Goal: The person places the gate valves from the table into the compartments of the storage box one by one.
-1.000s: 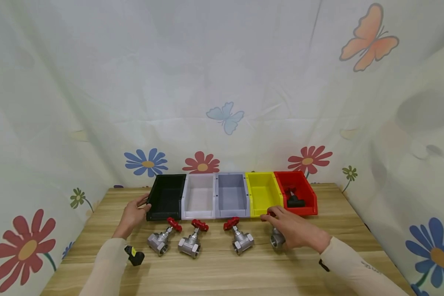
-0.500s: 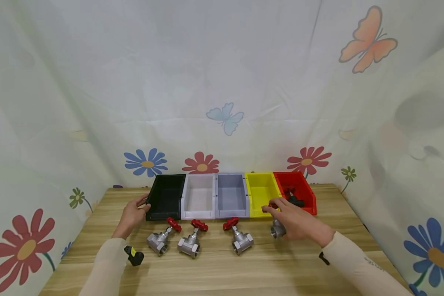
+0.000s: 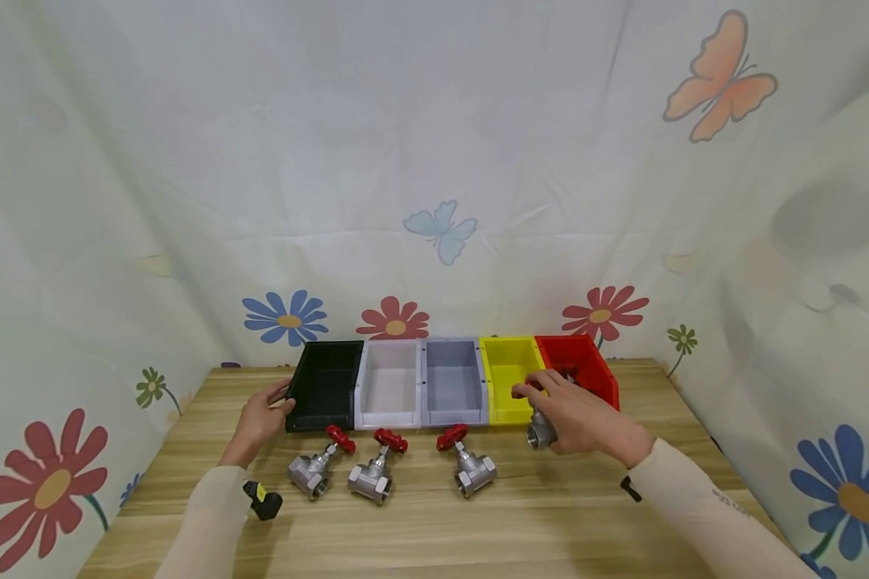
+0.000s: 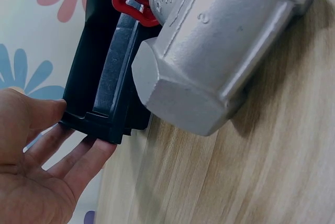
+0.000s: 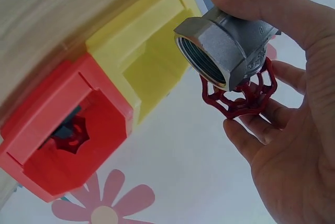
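Note:
My right hand [image 3: 579, 414] grips a metal valve [image 5: 230, 46] with a red handwheel [image 5: 243, 96]. Its thumb lies on the valve body, and the fingers are around the wheel. The valve is raised in front of the yellow bin [image 5: 157, 62]. At the far left, my left hand [image 3: 258, 422] pinches the side wall of the black bin [image 4: 78, 77], thumb at the rim and fingers against the outside. Between the hands, several like valves lie on the table, among them a left one [image 3: 311, 470], a middle one [image 3: 372, 474] and a right one [image 3: 471, 470].
A white bin [image 3: 389, 386], a grey bin [image 3: 454, 382] and a red bin [image 5: 68, 171] complete the row along the back. Inside the red bin lies a dark object with a red wheel [image 5: 73, 135]. A small black-and-yellow object [image 3: 264, 500] rests on the wooden table [image 3: 376, 543] near the left forearm.
My right hand has lifted the valve off the table and moved it slightly up and towards the yellow bin. My left hand has stayed at the black bin.

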The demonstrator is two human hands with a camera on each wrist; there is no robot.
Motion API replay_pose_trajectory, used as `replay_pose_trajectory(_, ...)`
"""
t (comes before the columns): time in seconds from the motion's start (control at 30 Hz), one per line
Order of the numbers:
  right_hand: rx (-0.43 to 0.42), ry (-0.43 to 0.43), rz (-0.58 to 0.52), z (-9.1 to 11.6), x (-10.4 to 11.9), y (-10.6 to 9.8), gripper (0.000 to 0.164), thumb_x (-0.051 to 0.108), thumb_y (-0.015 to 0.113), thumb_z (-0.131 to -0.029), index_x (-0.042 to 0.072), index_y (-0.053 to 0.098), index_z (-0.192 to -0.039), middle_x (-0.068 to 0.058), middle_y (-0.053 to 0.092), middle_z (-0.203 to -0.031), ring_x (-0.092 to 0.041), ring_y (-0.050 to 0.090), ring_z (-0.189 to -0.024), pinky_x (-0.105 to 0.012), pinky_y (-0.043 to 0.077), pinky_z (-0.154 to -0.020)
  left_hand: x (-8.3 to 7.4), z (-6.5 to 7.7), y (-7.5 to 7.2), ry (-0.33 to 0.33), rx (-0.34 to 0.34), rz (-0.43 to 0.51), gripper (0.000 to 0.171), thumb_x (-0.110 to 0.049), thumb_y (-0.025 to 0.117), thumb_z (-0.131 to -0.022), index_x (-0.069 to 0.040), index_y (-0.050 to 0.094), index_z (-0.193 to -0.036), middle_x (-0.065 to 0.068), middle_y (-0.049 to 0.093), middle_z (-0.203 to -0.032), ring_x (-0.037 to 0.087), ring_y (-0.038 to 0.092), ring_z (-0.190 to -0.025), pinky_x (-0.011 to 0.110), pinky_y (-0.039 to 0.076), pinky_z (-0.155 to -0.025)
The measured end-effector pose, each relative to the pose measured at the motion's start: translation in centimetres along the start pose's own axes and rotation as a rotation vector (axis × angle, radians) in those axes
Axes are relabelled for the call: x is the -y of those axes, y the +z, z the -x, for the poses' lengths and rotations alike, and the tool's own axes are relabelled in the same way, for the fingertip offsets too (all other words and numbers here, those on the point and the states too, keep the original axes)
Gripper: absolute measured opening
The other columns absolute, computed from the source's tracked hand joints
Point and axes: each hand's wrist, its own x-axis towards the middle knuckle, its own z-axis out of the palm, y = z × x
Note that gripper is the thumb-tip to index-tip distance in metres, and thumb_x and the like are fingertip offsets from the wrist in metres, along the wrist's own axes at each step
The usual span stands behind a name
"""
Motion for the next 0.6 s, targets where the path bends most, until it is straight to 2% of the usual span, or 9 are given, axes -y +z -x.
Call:
replay_pose_trajectory(0.4, -0.023, -0.009, 0.011, -1.3, -0.3, -1.4, 0.098, 0.028, 0.095, -0.057, 0.025, 0.047, -0.143, -0.005, 0.048, -0.138, -0.023, 0.044, -0.126, -0.04, 0.056, -0.092, 0.1, -0.1, 0.1, -0.004, 0.004, 0.021, 0.055, -0.019, 0.049, -0.103, -0.007, 0.031, -0.154, 0.027, 0.04, -0.151, 0.043, 0.053, -0.128, 0.029, 0.053, -0.076)
replay_pose_trajectory(0.47, -0.033, -0.019, 0.012, -1.6, -0.3, -1.6, 0.097, 0.028, 0.095, -0.057, 0.023, 0.048, -0.142, -0.006, 0.049, -0.137, -0.023, 0.044, -0.126, -0.04, 0.055, -0.092, 0.1, -0.1, 0.1, -0.008, 0.0, 0.018, 0.055, -0.019, 0.049, -0.103, -0.008, 0.031, -0.154, 0.026, 0.04, -0.151, 0.042, 0.053, -0.128, 0.033, 0.054, -0.079)
replay_pose_trajectory(0.6, -0.043, -0.027, 0.024, -2.1, -0.4, -2.0, 0.095, 0.03, 0.094, -0.06, 0.022, 0.048, -0.142, -0.006, 0.049, -0.137, -0.023, 0.044, -0.126, -0.04, 0.055, -0.094, 0.3, -0.2, 0.2, -0.007, 0.0, 0.007, 0.055, -0.02, 0.048, -0.104, -0.009, 0.031, -0.155, 0.026, 0.039, -0.152, 0.044, 0.05, -0.13, 0.046, 0.053, -0.093)
